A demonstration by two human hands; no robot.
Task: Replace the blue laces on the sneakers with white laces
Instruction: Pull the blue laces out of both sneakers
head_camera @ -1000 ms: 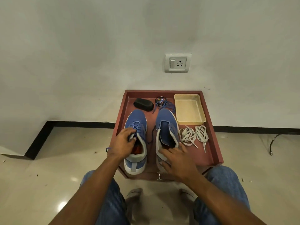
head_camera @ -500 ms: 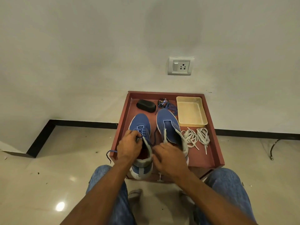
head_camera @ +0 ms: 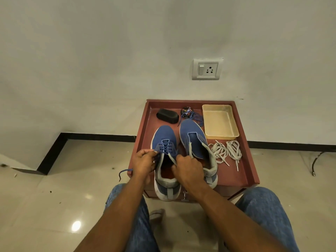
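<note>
Your left hand is curled, pinching the blue lace at the collar of the laced blue knit sneaker with grey heel band. A loose end of that lace trails out past your left wrist, beyond the near-left edge of the red-brown wooden tray, and hangs over open floor. Your right hand is curled on the same sneaker's collar and tongue; which part its fingers hold cannot be told. The sneaker's heel overhangs the tray's near edge between your knees.

Just right of your right hand lies the second blue sneaker, unlaced, its side touching or nearly touching the first. Further right of it, two coiled white laces lie on bare tray floor, well clear of the right rim. Open room remains on the tray floor near the right corner, right of your right hand.

Beyond your hands, past the toes, stand a black oval shoe brush, a round black polish tin and a loose blue lace beside it. Far right sits an empty cream plastic basket. The tray's far rim meets the white wall, which carries a white socket plate.
</note>
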